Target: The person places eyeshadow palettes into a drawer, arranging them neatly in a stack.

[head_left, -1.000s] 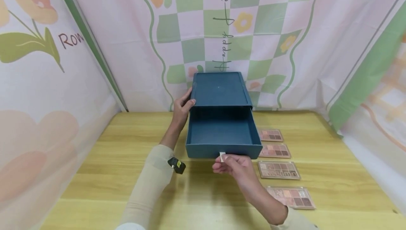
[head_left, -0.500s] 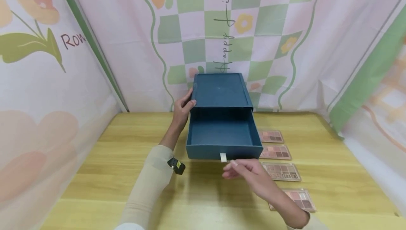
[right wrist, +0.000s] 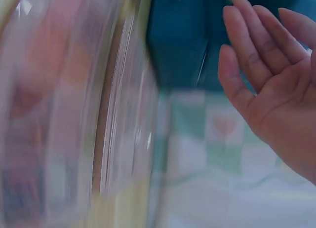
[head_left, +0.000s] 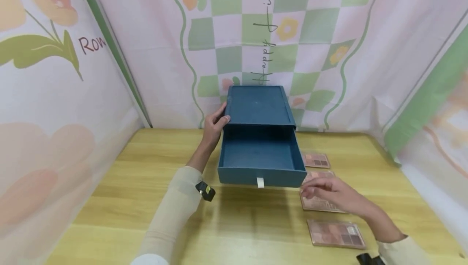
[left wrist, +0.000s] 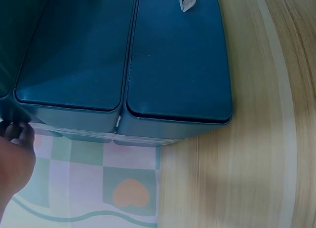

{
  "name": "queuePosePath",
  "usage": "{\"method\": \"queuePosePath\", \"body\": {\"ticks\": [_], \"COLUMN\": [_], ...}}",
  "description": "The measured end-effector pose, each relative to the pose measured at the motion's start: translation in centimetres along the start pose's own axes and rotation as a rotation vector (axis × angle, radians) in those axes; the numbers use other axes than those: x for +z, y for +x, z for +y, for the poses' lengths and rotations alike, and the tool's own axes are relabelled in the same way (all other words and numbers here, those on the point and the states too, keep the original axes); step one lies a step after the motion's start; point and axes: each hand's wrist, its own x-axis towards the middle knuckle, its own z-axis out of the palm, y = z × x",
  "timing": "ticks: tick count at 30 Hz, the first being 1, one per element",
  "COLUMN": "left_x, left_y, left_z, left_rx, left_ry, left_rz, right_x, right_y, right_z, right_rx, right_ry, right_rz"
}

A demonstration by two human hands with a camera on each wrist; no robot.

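Observation:
A stacked dark blue drawer cabinet (head_left: 257,104) stands at the back of the table, its top drawer (head_left: 256,153) pulled out and bare inside. A white pull tab (head_left: 260,182) hangs from that drawer's front. My left hand (head_left: 213,127) rests against the cabinet's upper left side, fingers extended along it and thumb at the front top edge. Free of the drawer, my right hand (head_left: 330,192) hovers over the makeup palettes with loosely bent fingers and nothing in them. Below it lies a palette (head_left: 316,203), partly covered by the hand. In the right wrist view the palm (right wrist: 286,95) shows bare.
Nearer the front is another eyeshadow palette (head_left: 336,234); farther back are a partly hidden palette (head_left: 321,174) and the rearmost palette (head_left: 317,160). Lower drawers (left wrist: 177,55) of the cabinet are shut. A patterned curtain (head_left: 223,33) hangs behind the wooden table (head_left: 146,175).
My right hand has let go of the white tab and moved right, over the palettes. The left hand has kept its place on the cabinet. The drawer stays pulled out.

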Motion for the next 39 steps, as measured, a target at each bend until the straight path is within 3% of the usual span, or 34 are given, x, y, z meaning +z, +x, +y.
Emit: {"method": "queuePosePath", "body": {"ticks": [8,14,18,26,33,39], "left_x": [0.4,0.3,0.2,0.2,0.2,0.2], "left_y": [0.1,-0.2,-0.1,0.0,0.1,0.0], "left_z": [-0.4,-0.5,-0.3,-0.3,-0.2,-0.4], "left_rx": [0.008,0.002,0.025,0.030,0.052,0.030], "left_ry": [0.016,0.015,0.006,0.003,0.000,-0.007], "left_rz": [0.036,0.039,0.042,0.028,0.045,0.034], "right_x": [-6.8,-9.9,-11.1,-11.6,-11.5,-11.3], "right_y": [-0.6,-0.2,0.6,2.1,2.8,2.6], "right_z": [4.9,8.5,10.1,12.2,12.8,13.3], "right_rx": [0.244,0.331,0.359,0.499,0.494,0.474], "right_ry": [-0.354,-0.502,-0.538,-0.494,-0.484,-0.473], "right_rz": [0.248,0.343,0.338,0.230,0.221,0.224]}}
